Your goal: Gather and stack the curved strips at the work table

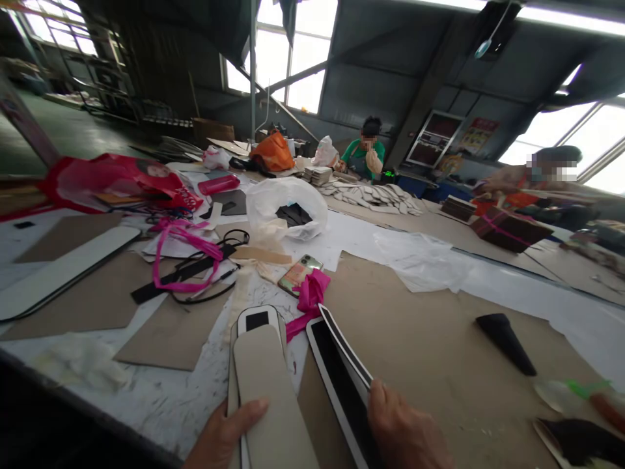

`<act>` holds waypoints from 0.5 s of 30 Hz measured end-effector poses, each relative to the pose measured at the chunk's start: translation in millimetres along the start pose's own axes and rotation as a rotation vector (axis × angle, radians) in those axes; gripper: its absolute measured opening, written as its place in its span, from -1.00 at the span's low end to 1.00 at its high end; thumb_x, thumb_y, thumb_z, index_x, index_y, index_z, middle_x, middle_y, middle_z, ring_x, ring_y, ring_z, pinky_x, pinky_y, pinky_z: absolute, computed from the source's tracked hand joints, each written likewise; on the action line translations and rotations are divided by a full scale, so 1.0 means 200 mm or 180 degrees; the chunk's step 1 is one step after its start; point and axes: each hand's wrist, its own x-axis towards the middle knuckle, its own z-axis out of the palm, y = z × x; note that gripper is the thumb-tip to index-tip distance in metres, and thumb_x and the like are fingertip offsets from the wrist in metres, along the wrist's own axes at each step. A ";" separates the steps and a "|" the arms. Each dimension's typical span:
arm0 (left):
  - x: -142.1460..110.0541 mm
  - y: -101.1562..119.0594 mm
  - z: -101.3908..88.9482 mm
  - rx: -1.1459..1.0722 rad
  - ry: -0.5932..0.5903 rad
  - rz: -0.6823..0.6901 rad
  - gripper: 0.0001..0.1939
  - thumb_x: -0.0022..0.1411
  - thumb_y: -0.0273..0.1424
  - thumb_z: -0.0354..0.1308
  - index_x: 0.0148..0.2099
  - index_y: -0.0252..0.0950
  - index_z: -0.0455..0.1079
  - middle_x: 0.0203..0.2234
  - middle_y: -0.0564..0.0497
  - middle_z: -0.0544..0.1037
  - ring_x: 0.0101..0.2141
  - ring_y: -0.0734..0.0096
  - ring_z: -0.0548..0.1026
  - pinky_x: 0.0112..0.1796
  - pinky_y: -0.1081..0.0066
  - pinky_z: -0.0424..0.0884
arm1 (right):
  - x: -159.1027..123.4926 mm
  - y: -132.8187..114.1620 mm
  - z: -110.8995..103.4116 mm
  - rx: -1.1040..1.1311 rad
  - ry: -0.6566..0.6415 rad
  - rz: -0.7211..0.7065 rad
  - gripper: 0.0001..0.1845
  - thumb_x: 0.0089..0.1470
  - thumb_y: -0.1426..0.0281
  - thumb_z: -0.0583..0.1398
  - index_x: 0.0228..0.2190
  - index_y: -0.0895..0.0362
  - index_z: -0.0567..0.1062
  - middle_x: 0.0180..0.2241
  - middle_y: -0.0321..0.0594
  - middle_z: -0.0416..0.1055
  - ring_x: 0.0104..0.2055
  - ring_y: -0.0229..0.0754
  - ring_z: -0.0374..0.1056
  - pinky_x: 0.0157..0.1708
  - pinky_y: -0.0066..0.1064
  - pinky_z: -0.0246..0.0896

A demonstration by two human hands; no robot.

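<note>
At the near edge of the table, my left hand (234, 423) grips a stack of long beige strips with rounded ends (268, 371), its thumb lying on the top one. Part of a strip beneath shows a black rectangle near its far end. My right hand (403, 423) pinches a thin white-edged black strip (346, 348), raised and slightly bowed. Directly below it lies another black strip with a white border (325, 365). Bright pink ribbon (312, 293) is bunched just beyond the strips, against a phone (299, 272).
Brown cardboard sheets (390, 312) cover much of the white table. A clear plastic bag with black pieces (288, 208), a pink strap loop (183, 286) and a red bag (122, 182) lie beyond. A dark tapered piece (505, 342) is at right. Two people work across the table.
</note>
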 end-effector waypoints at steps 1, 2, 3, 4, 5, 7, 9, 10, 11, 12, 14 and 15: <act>0.00 0.00 -0.01 0.0012 -0.0056 0.0038 -0.32 0.00 -0.31 0.22 0.13 -0.49 0.12 -0.29 -0.32 0.54 -0.30 -0.21 0.50 -0.32 -0.09 0.44 | -0.01 -0.04 -0.01 -0.0015 0.0015 0.0038 -0.74 -0.07 0.72 0.02 -0.48 0.17 0.36 -0.65 -0.29 0.31 -0.67 -0.24 0.32 -0.71 -0.51 0.04; 0.00 0.00 -0.02 0.0015 -0.0108 0.0061 -0.31 0.01 -0.32 0.22 0.13 -0.50 0.10 -0.29 -0.31 0.54 -0.32 -0.19 0.50 -0.32 -0.07 0.44 | -0.02 -0.05 -0.01 -0.0028 0.0050 0.0115 -0.75 -0.09 0.73 0.02 -0.51 0.16 0.34 -0.67 -0.29 0.30 -0.68 -0.24 0.31 -0.72 -0.51 0.03; 0.01 0.00 -0.02 0.0008 -0.0157 0.0071 -0.30 0.01 -0.32 0.22 0.14 -0.50 0.08 -0.28 -0.31 0.54 -0.34 -0.17 0.51 -0.32 -0.06 0.44 | -0.02 -0.05 -0.01 -0.0048 0.0112 0.0172 -0.76 -0.08 0.71 0.02 -0.52 0.16 0.34 -0.68 -0.30 0.28 -0.69 -0.24 0.30 -0.73 -0.51 0.03; 0.01 0.00 -0.03 -0.0016 -0.0202 0.0078 -0.30 0.02 -0.33 0.21 0.15 -0.50 0.06 -0.27 -0.31 0.54 -0.36 -0.15 0.52 -0.32 -0.06 0.44 | -0.01 -0.03 -0.01 -0.0098 0.0191 0.0211 -0.78 -0.06 0.69 0.02 -0.51 0.17 0.35 -0.69 -0.30 0.28 -0.70 -0.24 0.30 -0.74 -0.51 0.03; 0.01 0.00 -0.04 -0.0046 -0.0244 0.0076 -0.30 0.02 -0.34 0.21 0.15 -0.50 0.05 -0.26 -0.30 0.53 -0.37 -0.13 0.52 -0.31 -0.05 0.44 | -0.01 0.00 -0.01 -0.0170 0.0260 0.0202 -0.80 -0.04 0.67 0.03 -0.47 0.18 0.36 -0.68 -0.30 0.29 -0.70 -0.24 0.31 -0.74 -0.52 0.03; 0.00 0.00 -0.06 -0.0115 -0.0326 0.0064 -0.31 0.02 -0.35 0.21 0.14 -0.51 0.06 -0.25 -0.31 0.53 -0.36 -0.11 0.52 -0.30 -0.03 0.44 | 0.00 0.07 0.00 -0.0328 0.0227 0.0133 -0.79 -0.01 0.65 0.02 -0.41 0.20 0.39 -0.66 -0.27 0.32 -0.68 -0.23 0.32 -0.74 -0.53 0.06; 0.00 -0.01 -0.07 -0.0187 -0.0367 0.0022 -0.31 0.00 -0.35 0.23 0.13 -0.50 0.09 -0.24 -0.30 0.53 -0.36 -0.11 0.52 -0.30 -0.01 0.45 | 0.00 0.13 0.01 -0.0440 -0.0018 0.0172 -0.77 -0.01 0.68 0.01 -0.40 0.22 0.41 -0.62 -0.22 0.36 -0.64 -0.21 0.35 -0.72 -0.52 0.11; 0.00 -0.01 -0.07 -0.0227 -0.0374 -0.0007 -0.30 -0.02 -0.34 0.25 0.12 -0.49 0.10 -0.25 -0.30 0.53 -0.36 -0.11 0.52 -0.31 0.01 0.45 | 0.00 0.14 0.02 -0.0447 -0.0158 0.0251 -0.78 -0.01 0.67 0.02 -0.41 0.23 0.42 -0.59 -0.18 0.39 -0.60 -0.17 0.37 -0.69 -0.49 0.16; 0.00 -0.01 -0.08 -0.0267 -0.0374 -0.0034 -0.28 -0.05 -0.33 0.27 0.12 -0.47 0.11 -0.25 -0.29 0.53 -0.36 -0.11 0.52 -0.32 0.02 0.46 | 0.00 0.14 0.02 -0.0390 -0.0274 0.0301 -0.80 0.00 0.64 0.04 -0.40 0.23 0.43 -0.54 -0.13 0.42 -0.54 -0.13 0.39 -0.64 -0.45 0.23; 0.00 -0.01 -0.08 -0.0306 -0.0364 -0.0054 -0.27 -0.08 -0.33 0.29 0.12 -0.45 0.12 -0.25 -0.28 0.53 -0.35 -0.11 0.52 -0.33 0.04 0.46 | -0.01 0.12 0.01 -0.0278 -0.0368 0.0344 -0.84 0.02 0.59 0.07 -0.37 0.24 0.44 -0.48 -0.08 0.44 -0.46 -0.08 0.41 -0.58 -0.40 0.28; 0.01 -0.02 -0.08 -0.0366 -0.0332 -0.0065 -0.24 -0.12 -0.32 0.32 0.11 -0.42 0.14 -0.26 -0.26 0.54 -0.31 -0.10 0.51 -0.31 0.07 0.47 | -0.03 0.05 -0.01 0.0127 -0.0612 0.0403 -0.80 0.05 0.44 0.11 -0.25 0.23 0.44 -0.37 -0.03 0.45 -0.33 -0.02 0.40 -0.43 -0.31 0.34; 0.01 -0.02 -0.08 -0.0385 -0.0311 -0.0050 -0.23 -0.14 -0.32 0.33 0.11 -0.41 0.15 -0.27 -0.25 0.55 -0.28 -0.10 0.51 -0.30 0.08 0.47 | -0.03 0.01 -0.02 0.0390 -0.0796 0.0478 -0.71 0.05 0.35 0.13 -0.18 0.23 0.42 -0.31 -0.02 0.45 -0.27 -0.01 0.39 -0.36 -0.27 0.34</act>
